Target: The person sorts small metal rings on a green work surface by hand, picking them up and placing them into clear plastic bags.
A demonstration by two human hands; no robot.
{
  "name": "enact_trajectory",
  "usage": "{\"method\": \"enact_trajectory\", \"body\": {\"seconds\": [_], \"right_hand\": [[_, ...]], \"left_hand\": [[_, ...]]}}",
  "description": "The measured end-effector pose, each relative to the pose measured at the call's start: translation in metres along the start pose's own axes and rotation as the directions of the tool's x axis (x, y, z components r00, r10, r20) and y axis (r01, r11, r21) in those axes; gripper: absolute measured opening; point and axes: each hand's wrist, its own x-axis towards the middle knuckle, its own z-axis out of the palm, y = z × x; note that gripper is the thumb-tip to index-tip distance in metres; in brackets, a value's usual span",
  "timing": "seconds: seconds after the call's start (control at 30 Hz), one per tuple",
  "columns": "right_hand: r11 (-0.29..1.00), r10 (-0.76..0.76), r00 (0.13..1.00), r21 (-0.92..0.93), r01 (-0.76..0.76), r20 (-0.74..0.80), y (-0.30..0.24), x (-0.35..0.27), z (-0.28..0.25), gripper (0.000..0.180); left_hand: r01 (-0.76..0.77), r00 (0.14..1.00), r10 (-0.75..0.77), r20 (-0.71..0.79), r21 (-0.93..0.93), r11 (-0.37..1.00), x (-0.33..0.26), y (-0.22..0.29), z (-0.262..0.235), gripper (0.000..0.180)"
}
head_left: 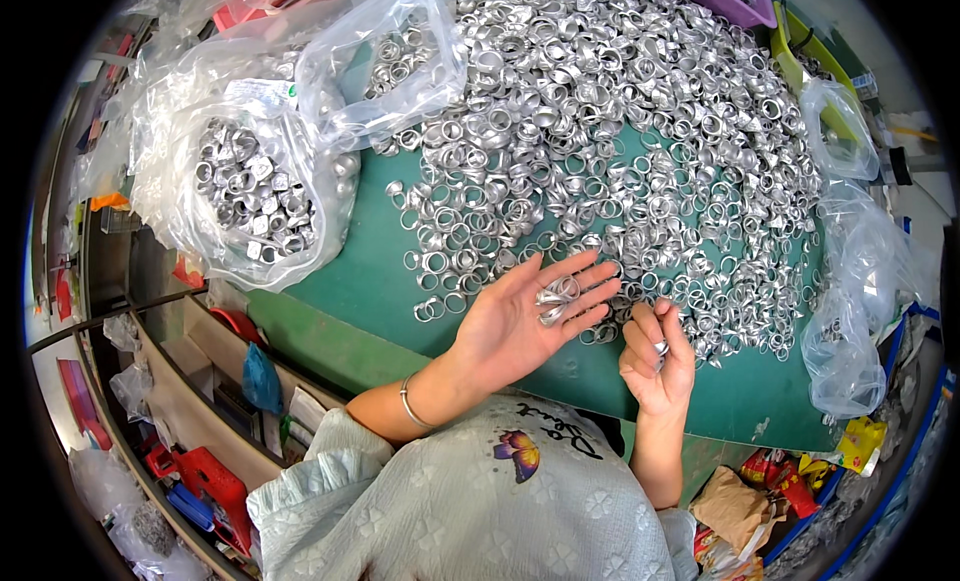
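L hand (525, 316) palm up, fingers spread flat, tips pointing to approx 2 o'clock. Small cluster of silver rings (556, 299) lies loose across the fingers, not pinched; cluster's long axis runs along the fingers, approx 2–8 o'clock. Single ring orientations too small to tell. Thin bangle (410, 406) on L wrist.

R hand (658, 359) just to 3 o'clock of L, fingers curled in, thumb and fingertips pressed together on one small ring (661, 347); which way it faces can't tell.

Both hands over near edge of green table (355, 281). Big ring pile (620, 131) spreads from 12 to 2 o'clock of hands, nearest loose rings just beside L fingertips. Clear bag of rings (250, 196) at 10 o'clock, well apart; a second clear bag (385, 61) at 11 o'clock. Slack clear bags (850, 311) at 3 o'clock, table's right rim.
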Motion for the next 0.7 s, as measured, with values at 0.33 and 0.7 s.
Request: {"method": "enact_trajectory", "body": {"seconds": [0.33,0.7], "right_hand": [[0.847,-0.135,0.991,-0.518,0.118,0.005,0.011,-0.004,0.014,0.017],[0.554,-0.296,0.955,-0.812,0.182,0.012,0.025,-0.007,0.04,0.017]], "left_hand": [[-0.07,0.998,0.069,0.013,0.226,0.972,-0.008,-0.004,0.007,0.049],[-0.287,0.957,0.084,0.277,0.868,0.405,-0.022,-0.006,0.017,0.06]]}}
